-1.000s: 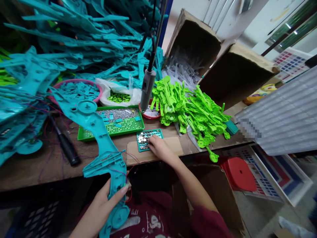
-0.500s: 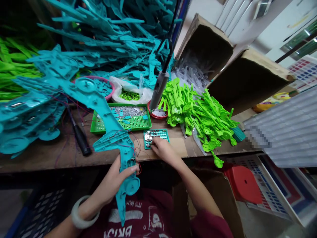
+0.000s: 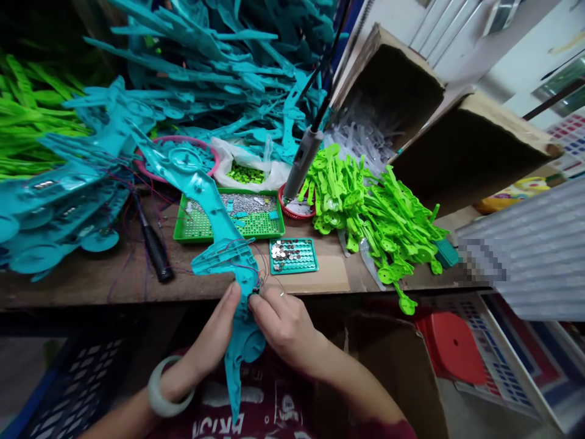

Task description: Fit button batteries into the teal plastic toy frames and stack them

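My left hand [image 3: 212, 335] is wrapped round the lower part of a long turquoise plastic toy shell [image 3: 214, 204], its thumb along the near side. The shell is tilted, its hollow ribbed side facing me, with thin red and dark wires running from it. My right hand [image 3: 287, 326] is closed, fingertips pressed at the shell's right edge beside the wires. Whatever lies between those fingertips is too small and covered to make out. Just beyond, a small teal tray [image 3: 305, 269] holds several silver button cells [image 3: 280, 251] on its left side.
A green basket [image 3: 201, 231] of small metal parts stands behind the shell. To its left lies a black-handled tool [image 3: 158, 253]. A grey electric screwdriver [image 3: 304, 161] hangs over a red basket [image 3: 299, 213]. Lime-green parts [image 3: 370, 210] and turquoise shells [image 3: 219, 79] are heaped around.
My right hand has left the teal tray and come down left to the turquoise shell. My left hand still holds the shell, and the view has shifted slightly.
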